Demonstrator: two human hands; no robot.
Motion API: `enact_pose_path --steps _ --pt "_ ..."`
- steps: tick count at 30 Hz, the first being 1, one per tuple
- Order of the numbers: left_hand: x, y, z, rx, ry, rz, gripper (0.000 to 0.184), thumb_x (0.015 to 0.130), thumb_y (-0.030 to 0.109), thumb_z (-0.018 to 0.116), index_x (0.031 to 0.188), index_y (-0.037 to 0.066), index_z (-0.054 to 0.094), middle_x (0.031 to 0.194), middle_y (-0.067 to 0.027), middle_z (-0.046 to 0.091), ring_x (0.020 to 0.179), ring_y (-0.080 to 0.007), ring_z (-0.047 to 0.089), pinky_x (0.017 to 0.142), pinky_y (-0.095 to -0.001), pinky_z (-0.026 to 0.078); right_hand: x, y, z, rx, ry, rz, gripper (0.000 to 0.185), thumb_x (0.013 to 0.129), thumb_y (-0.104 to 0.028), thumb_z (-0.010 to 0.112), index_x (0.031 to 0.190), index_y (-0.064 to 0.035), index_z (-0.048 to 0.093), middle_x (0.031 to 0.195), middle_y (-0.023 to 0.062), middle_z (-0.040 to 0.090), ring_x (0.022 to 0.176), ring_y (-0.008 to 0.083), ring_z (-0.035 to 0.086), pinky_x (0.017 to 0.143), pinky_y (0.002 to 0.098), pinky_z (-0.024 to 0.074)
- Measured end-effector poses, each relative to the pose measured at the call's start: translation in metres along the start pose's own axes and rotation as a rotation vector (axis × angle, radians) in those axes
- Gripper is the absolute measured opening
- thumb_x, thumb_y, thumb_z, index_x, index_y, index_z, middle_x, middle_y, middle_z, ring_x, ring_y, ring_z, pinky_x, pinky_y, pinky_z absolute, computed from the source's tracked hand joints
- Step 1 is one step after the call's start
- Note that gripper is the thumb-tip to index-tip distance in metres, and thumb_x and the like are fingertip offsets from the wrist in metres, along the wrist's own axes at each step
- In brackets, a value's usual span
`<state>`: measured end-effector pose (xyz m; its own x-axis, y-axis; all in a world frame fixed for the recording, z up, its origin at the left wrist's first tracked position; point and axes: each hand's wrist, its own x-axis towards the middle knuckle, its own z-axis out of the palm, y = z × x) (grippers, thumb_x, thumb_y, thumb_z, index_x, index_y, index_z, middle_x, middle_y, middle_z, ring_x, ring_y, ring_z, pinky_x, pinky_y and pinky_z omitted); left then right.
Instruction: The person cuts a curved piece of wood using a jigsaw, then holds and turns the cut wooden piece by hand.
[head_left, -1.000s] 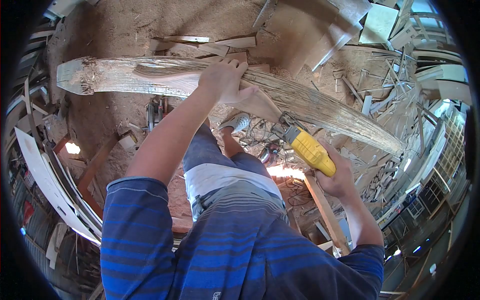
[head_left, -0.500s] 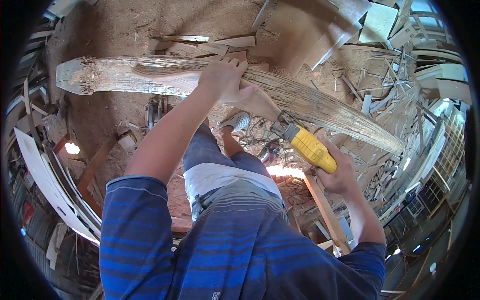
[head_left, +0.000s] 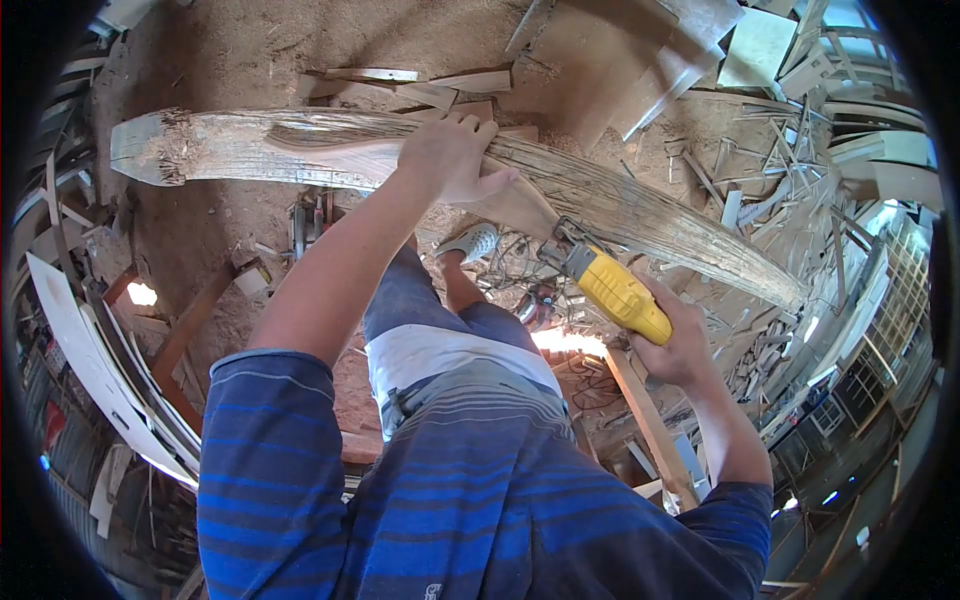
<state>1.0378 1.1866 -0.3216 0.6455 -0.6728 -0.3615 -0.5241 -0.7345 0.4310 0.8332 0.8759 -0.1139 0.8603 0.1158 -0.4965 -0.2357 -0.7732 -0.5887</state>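
My left hand [head_left: 447,157] lies over a smooth, curved wooden piece [head_left: 360,160], fingers closed over its far side and thumb pointing right. This piece rests on a long, weathered wooden beam [head_left: 640,210] with a cracked grey surface. In my right hand [head_left: 678,335] is a yellow jigsaw [head_left: 622,296], gripped at its rear body. The jigsaw's metal front end meets the right end of the curved piece. I cannot make out its blade.
Wood offcuts [head_left: 430,92] lie on the dusty floor beyond the beam. Scrap wood heaps up at right. Below the beam are my shoe [head_left: 470,243], tangled cables and another power tool [head_left: 537,305]. A timber [head_left: 650,425] slants near my right arm; long white boards [head_left: 95,350] stand at left.
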Motion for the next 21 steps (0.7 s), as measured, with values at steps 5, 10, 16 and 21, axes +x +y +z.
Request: enact_pose_path --steps 5,10,16,21 --pt "0.0 0.0002 0.0003 0.014 0.006 0.006 0.091 0.099 0.081 0.053 0.144 0.003 0.068 0.136 -0.0236 0.074 0.134 -0.0409 0.067 0.117 -0.0507 0.05 0.0026 -0.0021 -0.0007 0.0 0.006 -0.016 0.075 0.082 -0.012 0.081 0.154 -0.0069 0.063 0.105 0.0229 0.081 0.091 0.0444 0.08 0.083 0.0476 0.0644" --pt "0.0 0.0004 0.003 0.029 0.028 0.011 0.09 0.099 0.081 0.053 0.143 0.004 0.068 0.135 -0.0231 0.074 0.132 -0.0406 0.068 0.117 -0.0506 0.05 0.0031 -0.001 -0.0004 0.0 0.001 -0.012 0.075 0.082 -0.013 0.082 0.154 -0.0076 0.062 0.105 0.0234 0.081 0.09 0.0446 0.08 0.082 0.0481 0.0644" --pt "-0.001 -0.0005 0.005 0.024 0.046 0.014 0.088 0.099 0.08 0.054 0.143 0.005 0.068 0.135 -0.0224 0.074 0.131 -0.04 0.068 0.117 -0.05 0.049 0.0029 -0.0008 0.0001 -0.009 -0.006 0.002 0.075 0.082 -0.013 0.083 0.154 -0.0074 0.062 0.104 0.0239 0.081 0.091 0.0448 0.08 0.083 0.0488 0.0643" --pt "-0.0008 0.0009 0.0016 0.017 0.013 0.002 0.088 0.099 0.08 0.053 0.144 0.005 0.067 0.134 -0.0232 0.074 0.131 -0.04 0.069 0.119 -0.0508 0.047 0.0038 -0.0032 0.0013 0.019 0.014 -0.002 0.074 0.082 -0.013 0.084 0.153 -0.0067 0.063 0.102 0.0236 0.081 0.091 0.044 0.081 0.083 0.0482 0.0643"
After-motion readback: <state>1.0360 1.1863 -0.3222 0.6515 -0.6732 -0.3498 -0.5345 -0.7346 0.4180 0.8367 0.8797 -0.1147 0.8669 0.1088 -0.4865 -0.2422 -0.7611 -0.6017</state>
